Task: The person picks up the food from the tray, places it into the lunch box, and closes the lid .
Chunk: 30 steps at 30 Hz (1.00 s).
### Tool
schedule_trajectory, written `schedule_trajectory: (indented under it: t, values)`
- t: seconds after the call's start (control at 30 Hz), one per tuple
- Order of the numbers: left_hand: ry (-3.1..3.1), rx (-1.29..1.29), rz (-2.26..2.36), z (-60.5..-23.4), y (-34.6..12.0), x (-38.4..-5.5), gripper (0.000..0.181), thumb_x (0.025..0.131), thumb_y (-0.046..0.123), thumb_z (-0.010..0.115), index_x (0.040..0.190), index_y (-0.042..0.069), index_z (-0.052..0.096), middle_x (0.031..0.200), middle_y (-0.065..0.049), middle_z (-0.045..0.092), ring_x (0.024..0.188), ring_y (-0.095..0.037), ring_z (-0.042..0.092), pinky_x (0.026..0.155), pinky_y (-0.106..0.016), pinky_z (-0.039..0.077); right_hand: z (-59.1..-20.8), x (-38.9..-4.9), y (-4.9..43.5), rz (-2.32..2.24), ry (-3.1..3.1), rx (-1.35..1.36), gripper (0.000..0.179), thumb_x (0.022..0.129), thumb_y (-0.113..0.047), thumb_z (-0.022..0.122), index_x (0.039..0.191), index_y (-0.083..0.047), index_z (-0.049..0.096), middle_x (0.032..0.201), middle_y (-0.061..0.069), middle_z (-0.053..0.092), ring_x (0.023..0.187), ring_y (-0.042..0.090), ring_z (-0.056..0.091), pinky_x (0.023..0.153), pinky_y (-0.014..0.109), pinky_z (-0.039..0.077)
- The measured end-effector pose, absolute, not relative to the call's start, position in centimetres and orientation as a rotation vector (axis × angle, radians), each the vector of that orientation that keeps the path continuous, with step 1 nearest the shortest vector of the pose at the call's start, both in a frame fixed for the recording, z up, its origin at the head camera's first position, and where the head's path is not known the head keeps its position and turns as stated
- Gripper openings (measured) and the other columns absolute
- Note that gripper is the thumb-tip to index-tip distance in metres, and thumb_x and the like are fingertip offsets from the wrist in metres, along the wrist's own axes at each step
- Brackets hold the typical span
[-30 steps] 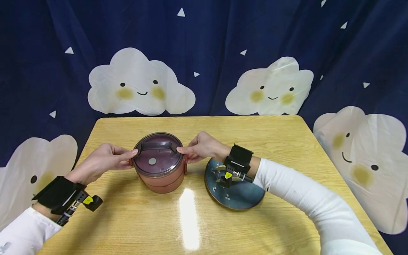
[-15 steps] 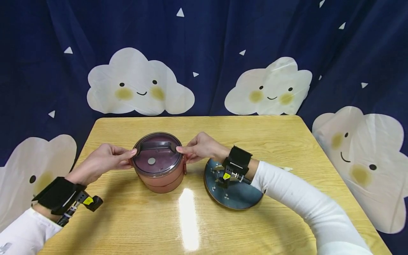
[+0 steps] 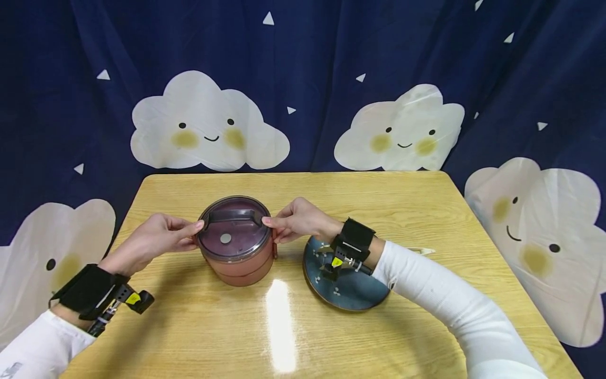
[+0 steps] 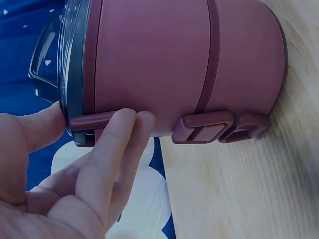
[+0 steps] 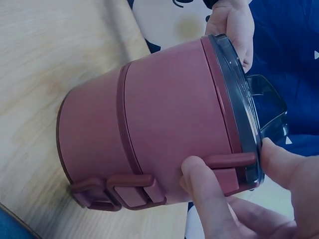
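A round pink two-tier lunch box (image 3: 241, 269) stands upright on the left half of the table. Its see-through purple lid (image 3: 236, 237) carries an arched handle. My left hand (image 3: 158, 237) is at the box's left side; in the left wrist view, the thumb rests on the lid rim and fingertips touch the upper side latch (image 4: 92, 121). My right hand (image 3: 299, 220) pinches the opposite side, with thumb on the rim and a finger at the tip of another upper latch (image 5: 230, 160). A lower latch (image 5: 134, 191) lies against the seam between the tiers.
A dark teal plate (image 3: 350, 295) with white floral marks sits right of the box, partly under my right wrist. A thin pale object (image 3: 422, 251) shows beyond my right sleeve, mostly hidden. The wooden table (image 3: 213, 331) ends at a navy curtain (image 3: 312, 52) with cloud prints.
Both hands keep their places on the lunch box. My right forearm has shifted slightly left, and the pale object beyond the sleeve has come into view.
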<state>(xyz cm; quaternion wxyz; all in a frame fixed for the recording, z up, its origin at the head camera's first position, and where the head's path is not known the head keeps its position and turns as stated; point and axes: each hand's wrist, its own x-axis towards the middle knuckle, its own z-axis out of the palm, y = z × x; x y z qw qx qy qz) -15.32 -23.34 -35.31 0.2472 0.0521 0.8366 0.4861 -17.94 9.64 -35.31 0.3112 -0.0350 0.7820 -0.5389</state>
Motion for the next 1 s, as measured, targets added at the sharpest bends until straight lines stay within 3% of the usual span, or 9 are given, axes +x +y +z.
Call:
schedule_trajectory:
  t: [0.23,0.37,0.57,0.7,0.8,1.0]
  values:
    - [2.350,0.093,1.281,-35.6,-23.1,-14.7,0.069,0.107,0.053,0.056,0.144,-0.006,0.060,0.139,-0.022,0.070,0.110,-0.013,0.077,0.111,-0.047,0.056,-35.5,-17.9,10.4,-1.378,2.124,-0.187,0.034,0.100,-0.036,0.074,0.108,-0.004,0.082,0.097,0.016,0.081,0.080,0.022,0.079,0.075,0.033,0.068]
    - [2.408,0.072,1.310,-35.8,-22.9,-14.3,0.071,0.105,0.055,0.058,0.143,-0.004,0.062,0.137,-0.022,0.071,0.110,-0.020,0.078,0.101,-0.042,0.062,-35.6,-17.6,11.3,-1.315,2.241,-0.259,0.042,0.101,-0.037,0.072,0.125,-0.002,0.076,0.114,0.016,0.080,0.092,0.028,0.080,0.079,0.035,0.068]
    - [2.579,0.130,1.254,-35.7,-23.1,-13.7,0.075,0.104,0.057,0.059,0.150,-0.002,0.055,0.143,-0.026,0.064,0.115,-0.030,0.075,0.087,-0.029,0.066,-35.2,-16.9,13.6,-1.149,2.497,-0.432,0.051,0.102,-0.039,0.071,0.139,-0.005,0.068,0.121,0.010,0.078,0.089,0.018,0.077,0.076,0.032,0.065]
    - [2.736,0.219,1.162,-35.4,-23.1,-13.2,0.075,0.103,0.055,0.062,0.151,-0.002,0.053,0.146,-0.028,0.062,0.122,-0.043,0.070,0.091,-0.043,0.065,-34.7,-16.5,15.4,-1.082,2.640,-0.507,0.049,0.101,-0.039,0.072,0.138,-0.007,0.070,0.125,0.009,0.078,0.093,0.017,0.073,0.078,0.028,0.061]
    - [2.793,0.294,1.183,-35.4,-23.1,-12.7,0.070,0.104,0.048,0.065,0.151,-0.003,0.054,0.145,-0.029,0.062,0.129,-0.048,0.065,0.102,-0.059,0.059,-34.3,-16.3,16.7,-1.062,2.702,-0.499,0.049,0.099,-0.040,0.073,0.137,-0.010,0.071,0.131,0.010,0.076,0.103,0.020,0.073,0.086,0.033,0.061]
    - [2.895,0.377,1.145,-35.9,-23.0,-11.5,0.073,0.100,0.044,0.072,0.154,0.001,0.050,0.149,-0.029,0.058,0.136,-0.052,0.056,0.110,-0.067,0.047,-34.2,-15.8,19.8,-1.063,2.794,-0.519,0.055,0.097,-0.043,0.077,0.140,-0.011,0.068,0.142,0.008,0.070,0.115,0.026,0.075,0.091,0.041,0.065]
